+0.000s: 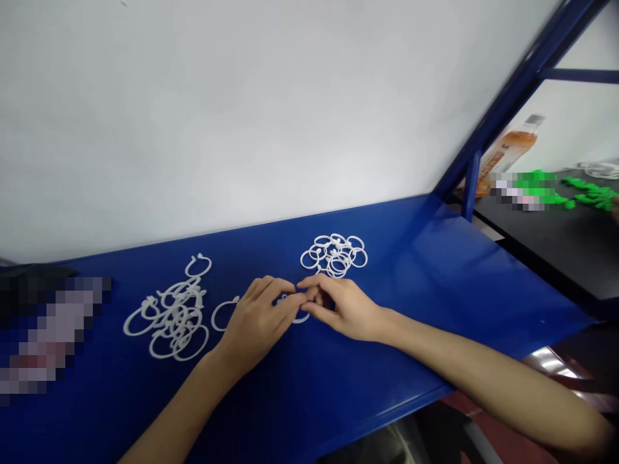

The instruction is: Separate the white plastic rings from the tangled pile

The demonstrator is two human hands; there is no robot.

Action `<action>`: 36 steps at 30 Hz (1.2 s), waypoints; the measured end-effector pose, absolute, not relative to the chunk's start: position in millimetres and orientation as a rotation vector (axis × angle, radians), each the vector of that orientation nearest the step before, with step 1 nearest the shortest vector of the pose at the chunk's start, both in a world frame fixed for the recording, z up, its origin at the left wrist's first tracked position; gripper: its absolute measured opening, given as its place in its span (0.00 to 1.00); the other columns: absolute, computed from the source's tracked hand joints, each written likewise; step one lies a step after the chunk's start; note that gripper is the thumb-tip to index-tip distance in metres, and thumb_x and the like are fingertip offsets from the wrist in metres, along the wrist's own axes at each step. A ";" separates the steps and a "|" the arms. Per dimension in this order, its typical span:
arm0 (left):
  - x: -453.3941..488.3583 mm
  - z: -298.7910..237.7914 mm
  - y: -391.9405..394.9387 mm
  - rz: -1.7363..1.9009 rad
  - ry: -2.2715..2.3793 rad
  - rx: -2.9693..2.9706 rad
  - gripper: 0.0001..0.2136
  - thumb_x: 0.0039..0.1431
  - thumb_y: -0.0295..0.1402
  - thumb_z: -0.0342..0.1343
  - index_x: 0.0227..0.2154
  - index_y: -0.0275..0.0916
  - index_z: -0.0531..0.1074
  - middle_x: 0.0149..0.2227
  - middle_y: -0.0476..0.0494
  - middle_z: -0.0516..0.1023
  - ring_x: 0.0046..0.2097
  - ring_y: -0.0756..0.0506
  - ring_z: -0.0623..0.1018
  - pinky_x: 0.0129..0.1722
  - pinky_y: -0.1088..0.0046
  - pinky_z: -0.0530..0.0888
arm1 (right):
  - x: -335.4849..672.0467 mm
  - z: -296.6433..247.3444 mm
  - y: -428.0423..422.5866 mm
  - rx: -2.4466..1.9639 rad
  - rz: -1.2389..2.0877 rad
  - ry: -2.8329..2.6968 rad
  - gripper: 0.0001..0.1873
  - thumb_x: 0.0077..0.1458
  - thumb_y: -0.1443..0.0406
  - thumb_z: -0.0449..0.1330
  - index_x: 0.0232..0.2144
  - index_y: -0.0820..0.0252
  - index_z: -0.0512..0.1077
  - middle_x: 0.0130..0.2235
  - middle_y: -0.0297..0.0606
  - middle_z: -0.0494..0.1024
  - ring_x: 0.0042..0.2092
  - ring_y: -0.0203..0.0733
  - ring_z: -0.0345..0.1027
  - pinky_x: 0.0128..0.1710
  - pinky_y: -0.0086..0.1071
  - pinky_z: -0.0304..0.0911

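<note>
My left hand (pixel 261 316) and my right hand (pixel 343 306) meet over the blue table, their fingertips pinched together. Between and just under the fingers shows part of a thin white plastic ring (pixel 302 319), which both hands appear to hold; the fingers cover the rest of it. Another white ring (pixel 213 316) lies close to the left of my left hand, partly hidden by it. Farther left is a loose heap of open white rings (pixel 178 317) with small knobbed ends. Beyond my right hand sits a second pile of white rings (pixel 338 261), which look closed into loops.
The blue tabletop (pixel 416 258) runs along a pale wall (pixel 242 116). A blue metal frame (pixel 483 142) rises at the right. Past it, a black table (pixel 551 238) bears green pieces (pixel 592 193) and an orange drink bottle (pixel 512 151). Dark cloth (pixel 29 283) lies far left.
</note>
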State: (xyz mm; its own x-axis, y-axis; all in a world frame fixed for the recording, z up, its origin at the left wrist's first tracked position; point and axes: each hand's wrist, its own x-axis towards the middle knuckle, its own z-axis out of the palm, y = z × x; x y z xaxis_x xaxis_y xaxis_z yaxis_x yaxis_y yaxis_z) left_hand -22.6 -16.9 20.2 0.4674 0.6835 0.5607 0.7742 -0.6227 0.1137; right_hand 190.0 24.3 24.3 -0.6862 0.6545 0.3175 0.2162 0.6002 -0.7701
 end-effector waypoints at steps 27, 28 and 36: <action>-19.3 25.2 -20.7 -1.325 -1.420 -2.761 0.10 0.66 0.25 0.49 0.32 0.42 0.73 0.24 0.53 0.77 0.30 0.50 0.74 0.33 0.72 0.71 | 197.8 31.9 21.8 -0.372 0.655 -2.509 0.12 0.70 0.65 0.49 0.38 0.62 0.71 0.35 0.41 0.74 0.36 0.37 0.67 0.36 0.31 0.68; -19.0 24.4 -21.2 -1.322 -1.418 -2.756 0.10 0.66 0.26 0.50 0.32 0.42 0.73 0.24 0.53 0.78 0.30 0.50 0.74 0.33 0.72 0.71 | 197.8 32.6 20.6 -0.371 0.623 -2.520 0.12 0.70 0.65 0.49 0.37 0.62 0.70 0.35 0.41 0.74 0.35 0.38 0.67 0.36 0.32 0.68; -19.9 21.5 -21.9 -1.186 -1.410 -2.727 0.08 0.67 0.30 0.52 0.31 0.41 0.72 0.30 0.52 0.80 0.35 0.49 0.75 0.38 0.68 0.69 | 199.7 33.4 21.1 -0.331 0.344 -2.603 0.15 0.71 0.67 0.46 0.39 0.63 0.71 0.34 0.41 0.75 0.35 0.39 0.67 0.36 0.32 0.66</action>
State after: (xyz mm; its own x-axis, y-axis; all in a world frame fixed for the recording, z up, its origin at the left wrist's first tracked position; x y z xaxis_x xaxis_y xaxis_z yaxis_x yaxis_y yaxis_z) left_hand -19.9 -21.9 21.5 0.3767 0.7597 0.5300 0.6526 -0.6238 0.4302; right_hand 199.7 21.1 33.4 -0.8506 0.2928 0.4367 0.1693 0.9389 -0.2997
